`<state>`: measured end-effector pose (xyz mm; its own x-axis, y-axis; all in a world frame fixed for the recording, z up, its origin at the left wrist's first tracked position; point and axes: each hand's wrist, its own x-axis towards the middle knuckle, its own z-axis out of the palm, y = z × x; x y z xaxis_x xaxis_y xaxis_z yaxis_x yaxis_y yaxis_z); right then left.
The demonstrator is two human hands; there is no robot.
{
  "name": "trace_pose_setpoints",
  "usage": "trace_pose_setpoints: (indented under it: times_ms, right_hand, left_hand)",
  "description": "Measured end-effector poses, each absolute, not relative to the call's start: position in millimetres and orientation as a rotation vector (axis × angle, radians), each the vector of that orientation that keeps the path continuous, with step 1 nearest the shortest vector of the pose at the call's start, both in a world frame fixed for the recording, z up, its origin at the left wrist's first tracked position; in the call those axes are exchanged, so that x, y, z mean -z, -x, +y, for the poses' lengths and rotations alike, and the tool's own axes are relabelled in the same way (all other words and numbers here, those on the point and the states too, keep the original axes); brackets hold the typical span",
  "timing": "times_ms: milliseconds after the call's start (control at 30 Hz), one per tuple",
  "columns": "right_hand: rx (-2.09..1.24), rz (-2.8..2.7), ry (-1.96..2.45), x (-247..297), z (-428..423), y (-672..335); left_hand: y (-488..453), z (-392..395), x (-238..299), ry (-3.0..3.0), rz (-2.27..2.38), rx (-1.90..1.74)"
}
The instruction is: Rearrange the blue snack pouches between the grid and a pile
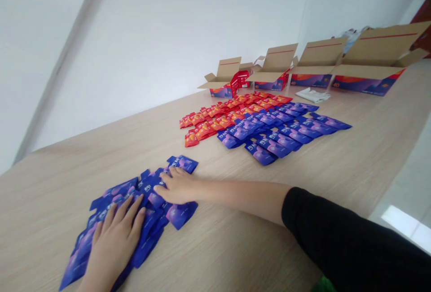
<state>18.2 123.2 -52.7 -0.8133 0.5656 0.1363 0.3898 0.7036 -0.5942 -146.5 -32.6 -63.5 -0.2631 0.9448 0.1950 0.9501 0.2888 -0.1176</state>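
The left hand [112, 242] lies spread flat on a heap of blue sachets [181, 215], while the right hand [178, 185] presses its edge, fingers loosely together, on the desk [218, 256].

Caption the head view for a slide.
Left hand and right hand rest on blue sachets, with red sachets and boxes beyond.

We get a bright, flat exposure, with soft, diffuse light and no visible source in frame. The white wall [168, 36] sits near clipping at upper left. We see only faint, soft shadows under the right hand [178, 186] and left hand [114, 238], and the blue sachets [269, 139] show mild sheen. Hard glare blows out a patch of glossy floor [400, 224] at lower right. Wide-angle distortion bends the pale wood tabletop [101, 171] edge and stretches the cardboard cartons [380, 54] at upper right. Far detail goes soft, with compression visible on the printing.
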Motion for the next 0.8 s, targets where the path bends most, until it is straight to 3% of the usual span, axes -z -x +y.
trace_pose_setpoints:
  times_ms: [267,567,800]
  right_hand:
    - [-0.519,-2.609,1.029,69.8,155.4,-39.0]
    - [-0.458,-2.602,0.853,73.1,106.3,0.4]
    - [-0.514,-2.401,0.744,73.4,97.6,12.3]
  left_hand:
    - [139.6,-32.7,59.6,1.614,-2.427,0.108]
    - [122.5,-34.1,47.0,1.611,-2.198,0.387]
    - [131.5,-30.3,58.7,1.877,-2.328,0.208]
